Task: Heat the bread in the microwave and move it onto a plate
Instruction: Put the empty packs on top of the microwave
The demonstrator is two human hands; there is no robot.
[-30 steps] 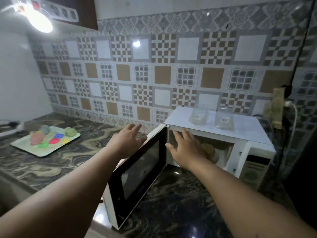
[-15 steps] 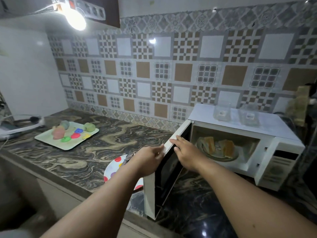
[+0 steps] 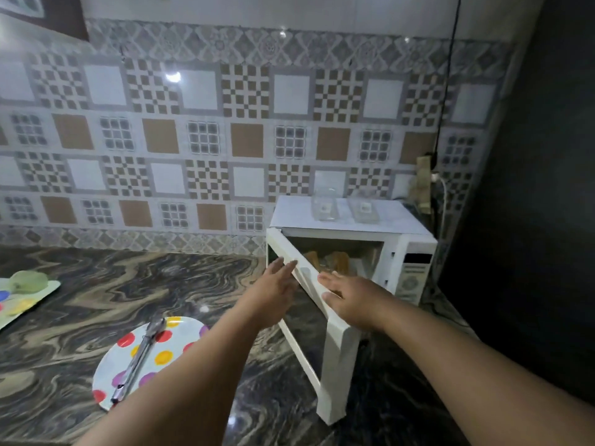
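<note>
Sitting inside the open microwave (image 3: pixel 352 249), the bread (image 3: pixel 328 260) is showing as a few golden-brown slices standing on edge close together, partly hidden behind the top edge of the door and too dim to count surely. The white microwave door (image 3: pixel 322 317) is swinging out toward the camera, hinged at the left, its dark window facing left. The left hand (image 3: pixel 273 292) is lying with straight fingers against the outer face of the door near its top edge, gripping nothing. The right hand (image 3: pixel 351 297) is resting over the door's top edge, fingers flat and slightly spread, thumb below; it is touching the door rather than curling round it. The two hands are sitting on opposite sides of the door, close to each other. A polka-dot plate (image 3: pixel 174 342) is lying on the marbled dark countertop (image 3: pixel 128 284) to the left of the door, with metal tongs (image 3: pixel 138 358) lying across it. At the far left edge a pale tray (image 3: pixel 35 297) is carrying coloured shapes. Two clear containers (image 3: pixel 344 207) are standing on top of the microwave, side by side.
</note>
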